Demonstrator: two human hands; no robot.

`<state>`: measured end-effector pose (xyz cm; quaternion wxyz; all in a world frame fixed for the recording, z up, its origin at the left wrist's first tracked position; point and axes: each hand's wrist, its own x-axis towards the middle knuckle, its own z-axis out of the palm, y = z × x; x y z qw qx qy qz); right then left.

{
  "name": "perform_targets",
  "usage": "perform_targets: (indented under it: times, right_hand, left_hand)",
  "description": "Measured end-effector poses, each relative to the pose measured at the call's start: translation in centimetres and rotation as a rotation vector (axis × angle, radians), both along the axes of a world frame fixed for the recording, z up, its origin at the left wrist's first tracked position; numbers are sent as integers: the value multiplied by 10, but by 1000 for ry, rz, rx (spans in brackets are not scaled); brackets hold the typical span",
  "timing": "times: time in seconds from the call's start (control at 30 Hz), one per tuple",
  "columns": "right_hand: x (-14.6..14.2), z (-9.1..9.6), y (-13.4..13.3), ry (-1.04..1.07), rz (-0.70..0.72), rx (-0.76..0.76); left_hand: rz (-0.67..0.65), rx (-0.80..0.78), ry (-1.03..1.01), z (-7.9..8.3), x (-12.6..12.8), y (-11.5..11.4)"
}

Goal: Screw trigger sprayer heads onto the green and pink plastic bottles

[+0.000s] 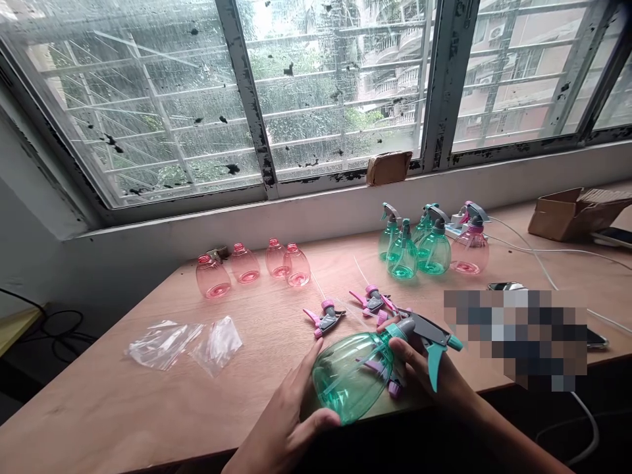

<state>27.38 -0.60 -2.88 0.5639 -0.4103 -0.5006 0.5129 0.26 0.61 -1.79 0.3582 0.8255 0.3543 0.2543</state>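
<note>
A green see-through spray bottle (351, 375) lies tilted between my two hands over the table's front edge. Its grey and green trigger head (428, 334) sits on the neck and points right. My left hand (295, 408) is wrapped round the bottle's base. The fingers of my right hand (419, 362) close on the collar at the neck. Just behind the bottle lie loose pink and grey trigger heads, one (328, 317) near my left fingertips and another (374, 299) farther back. More pink parts show beneath and through the green bottle, partly hidden.
Several open pink bottles (213, 276) stand at the back left. Green spray bottles (434, 250) and a pink one (470, 249) with heads stand at the back right. Clear plastic bags (165, 343) lie left. A cardboard box (575, 214), white cables and a blurred patch are at right.
</note>
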Motion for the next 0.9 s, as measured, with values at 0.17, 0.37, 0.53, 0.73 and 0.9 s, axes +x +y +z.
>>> perform_targets:
  times: [0.17,0.37,0.53,0.73,0.9]
  right_hand:
    - [6,2,-1,-95,-99,52]
    - [2,2,-1,-32,-11,-10]
    - [-2,3,-1,27,-9,2]
    - [-2,0,1,31,-10,22]
    - [1,-2,2,-42,-21,17]
  left_hand:
    - [35,39,112,-3,-1,-2]
    - [125,111,39,-8,3,-5]
    - [58,88,-8,1,1,-7]
    - [28,43,87,4,0,-6]
    - [130,107,64,-3,5,-6]
